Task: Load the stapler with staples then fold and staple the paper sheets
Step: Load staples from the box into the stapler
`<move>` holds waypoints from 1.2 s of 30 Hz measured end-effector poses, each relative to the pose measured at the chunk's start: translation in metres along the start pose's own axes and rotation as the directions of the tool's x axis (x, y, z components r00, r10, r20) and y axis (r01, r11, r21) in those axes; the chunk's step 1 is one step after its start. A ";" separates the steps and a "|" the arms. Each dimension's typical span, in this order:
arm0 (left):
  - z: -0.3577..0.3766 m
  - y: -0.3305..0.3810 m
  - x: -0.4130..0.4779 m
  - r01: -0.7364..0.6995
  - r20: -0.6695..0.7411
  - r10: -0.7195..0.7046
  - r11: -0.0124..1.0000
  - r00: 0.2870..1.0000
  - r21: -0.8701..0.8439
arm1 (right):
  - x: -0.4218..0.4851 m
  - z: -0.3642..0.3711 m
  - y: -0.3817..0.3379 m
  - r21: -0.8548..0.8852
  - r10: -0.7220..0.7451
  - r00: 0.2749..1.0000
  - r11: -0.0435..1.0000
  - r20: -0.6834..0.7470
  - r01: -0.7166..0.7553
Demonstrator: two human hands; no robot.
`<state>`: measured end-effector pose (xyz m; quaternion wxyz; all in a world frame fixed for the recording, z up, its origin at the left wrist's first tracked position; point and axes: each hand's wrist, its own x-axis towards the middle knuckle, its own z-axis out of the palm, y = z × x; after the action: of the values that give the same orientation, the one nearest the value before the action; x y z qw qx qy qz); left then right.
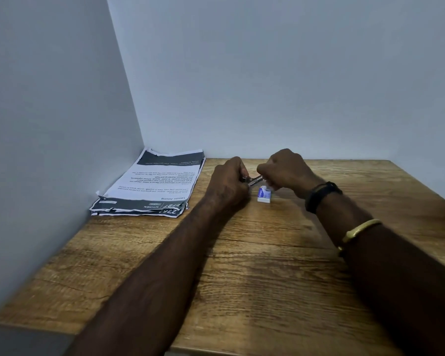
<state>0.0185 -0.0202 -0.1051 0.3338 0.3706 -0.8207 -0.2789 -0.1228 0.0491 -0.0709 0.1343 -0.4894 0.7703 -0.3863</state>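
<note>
A wooden table (pixel 242 278) is filling the lower frame. At centre, the left hand (pixel 229 181) and right hand (pixel 285 170) are both gripping the small metal stapler (pixel 253 180) between them, just above a staple box (pixel 263 196). The paper sheets (pixel 152 183) are lying centre-left.

A brown wooden table (pixel 242 278) is here. A pile of papers (pixel 152 186) lies flat on it at the back left. A little white and blue box (pixel 264 195) sits further right, well apart from the pile.
</note>
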 end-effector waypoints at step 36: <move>-0.005 -0.012 -0.002 -0.020 0.018 0.018 0.995 1.000 0.095 | -0.098 0.038 -0.054 0.045 -0.283 0.331 0.816 0.900 0.576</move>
<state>0.0284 -0.0261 -0.1110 0.3115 0.3758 -0.8393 -0.2396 -0.0186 0.1033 -0.0738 0.3298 -0.8162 0.4741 0.0145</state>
